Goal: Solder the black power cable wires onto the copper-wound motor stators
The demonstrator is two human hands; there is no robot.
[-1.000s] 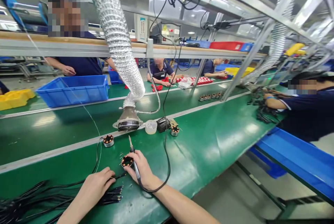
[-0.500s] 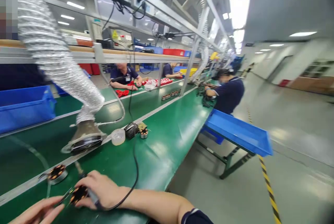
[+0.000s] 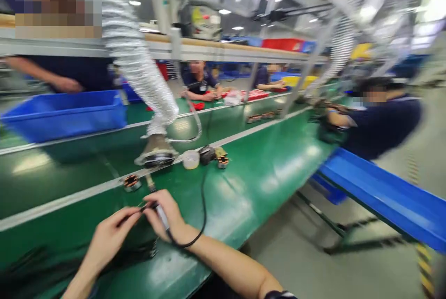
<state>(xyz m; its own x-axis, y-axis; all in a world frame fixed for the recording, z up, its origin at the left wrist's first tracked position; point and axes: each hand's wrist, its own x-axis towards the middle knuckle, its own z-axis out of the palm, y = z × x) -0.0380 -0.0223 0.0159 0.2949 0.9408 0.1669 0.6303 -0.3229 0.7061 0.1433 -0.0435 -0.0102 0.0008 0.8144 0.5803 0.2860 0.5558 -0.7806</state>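
Note:
The frame is blurred by head motion. My right hand (image 3: 163, 217) is closed around a soldering iron (image 3: 158, 206) whose black cord (image 3: 202, 215) loops off to the right, and its tip points up toward the fume hood. My left hand (image 3: 108, 238) is pinched on a thin black wire (image 3: 144, 206) right where the two hands meet. The small copper-wound stator from the earlier frames is hidden under my fingers. A second stator (image 3: 131, 182) lies on the green bench (image 3: 265, 173) just beyond my hands. A bundle of black wires (image 3: 21, 266) lies at the lower left.
A silver flexible duct ends in a fume hood (image 3: 155, 156) right behind my hands. Beside it stand a small white cup (image 3: 191, 159), a black holder (image 3: 208, 154) and another stator (image 3: 223, 162). A blue bin (image 3: 66, 113) sits far left. Other people work across and to the right.
My head swung right and then back left. My left hand came up to meet my right hand, and the stator between them is now covered.

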